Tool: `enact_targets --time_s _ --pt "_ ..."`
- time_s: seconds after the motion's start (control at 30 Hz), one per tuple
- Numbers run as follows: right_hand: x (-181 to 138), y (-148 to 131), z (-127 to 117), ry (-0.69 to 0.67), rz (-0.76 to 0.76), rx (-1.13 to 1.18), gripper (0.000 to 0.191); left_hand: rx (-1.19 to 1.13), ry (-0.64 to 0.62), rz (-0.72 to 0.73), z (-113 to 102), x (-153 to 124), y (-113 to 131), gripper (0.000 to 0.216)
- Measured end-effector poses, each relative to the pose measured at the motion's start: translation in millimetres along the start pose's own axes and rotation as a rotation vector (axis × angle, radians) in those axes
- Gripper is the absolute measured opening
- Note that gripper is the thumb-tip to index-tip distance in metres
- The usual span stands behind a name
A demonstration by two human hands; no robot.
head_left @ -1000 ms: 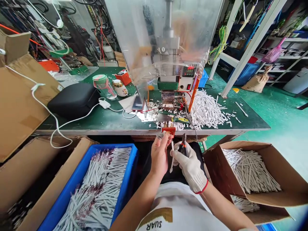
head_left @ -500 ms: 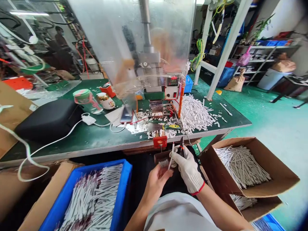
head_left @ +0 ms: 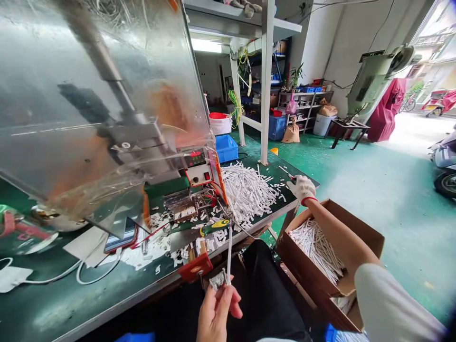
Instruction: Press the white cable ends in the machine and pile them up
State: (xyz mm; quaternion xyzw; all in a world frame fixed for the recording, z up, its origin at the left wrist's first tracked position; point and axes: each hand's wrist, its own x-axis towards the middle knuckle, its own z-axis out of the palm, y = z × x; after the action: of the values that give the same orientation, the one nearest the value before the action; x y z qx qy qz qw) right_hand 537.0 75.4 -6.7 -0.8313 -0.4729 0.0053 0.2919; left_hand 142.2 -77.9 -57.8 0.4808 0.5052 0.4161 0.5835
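My bare left hand [head_left: 218,308] is closed, pinching a long white strip [head_left: 230,254] that stands upright. In the same fingers is a small silvery, spool-like piece [head_left: 217,280]; its exact kind is unclear. My right hand [head_left: 302,188], in a white knit glove with a red cuff, reaches out over the table's right end. Dark and red handles of pliers [head_left: 293,179] show at its fingers, which look curled round them. A thin white stick [head_left: 285,171] lies just beyond. Left of this hand spreads a heap of short white pieces [head_left: 247,190].
A machine with a clear shield [head_left: 171,61] and control box [head_left: 199,175] stands on the green table [head_left: 89,304]. A yellow-green handled tool [head_left: 215,227] lies near its front edge. Below my right arm is a cardboard box [head_left: 363,232] of white strips. A phone [head_left: 121,236] lies left.
The view has swung to the right. My right hand has moved away from my left, out to the table's right end. My left hand still holds the white strip and the silvery piece.
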Motion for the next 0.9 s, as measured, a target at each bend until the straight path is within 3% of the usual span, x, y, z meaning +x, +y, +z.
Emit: enact_targets --time_s 0.07,0.13,0.23,0.3,0.37,0.4,0.43,0.53,0.63,0.73,0.9 --pt "18 11 5 -0.016 0.007 -0.036 0.041 -0.026 0.027 -0.010 9 9 11 0.046" --pt "15 12 11 0.006 -0.014 -0.085 0.040 -0.051 0.052 -0.007 18 17 22 0.045" --pt "-31 -12 13 -0.019 -0.125 0.090 0.044 -0.065 0.024 0.023 27 29 34 0.040" --pt "-84 -41 7 -0.315 -0.219 0.458 0.044 -0.041 -0.015 0.050 31 36 39 0.036" --pt "-139 -74 3 -0.712 -0.291 0.810 0.046 0.002 -0.033 0.073 34 42 41 0.034" --pt "-164 -88 4 -0.805 -0.273 0.946 0.045 0.031 -0.030 0.081 34 44 42 0.033" --pt "-184 -101 8 -0.815 -0.217 1.034 0.043 0.065 -0.021 0.087 35 45 41 0.033" --pt "-216 -123 28 -0.644 -0.053 1.079 0.035 0.162 0.017 0.113 30 43 38 0.034" --pt "-214 -127 39 -0.686 0.009 1.089 0.042 0.231 0.032 0.156 22 33 35 0.033" --pt "-202 -126 33 -0.791 0.060 1.175 0.048 0.250 0.022 0.185 15 17 33 0.035" --pt "-194 -135 18 -0.748 0.152 1.264 0.048 0.140 0.008 0.121 14 -3 30 0.039"
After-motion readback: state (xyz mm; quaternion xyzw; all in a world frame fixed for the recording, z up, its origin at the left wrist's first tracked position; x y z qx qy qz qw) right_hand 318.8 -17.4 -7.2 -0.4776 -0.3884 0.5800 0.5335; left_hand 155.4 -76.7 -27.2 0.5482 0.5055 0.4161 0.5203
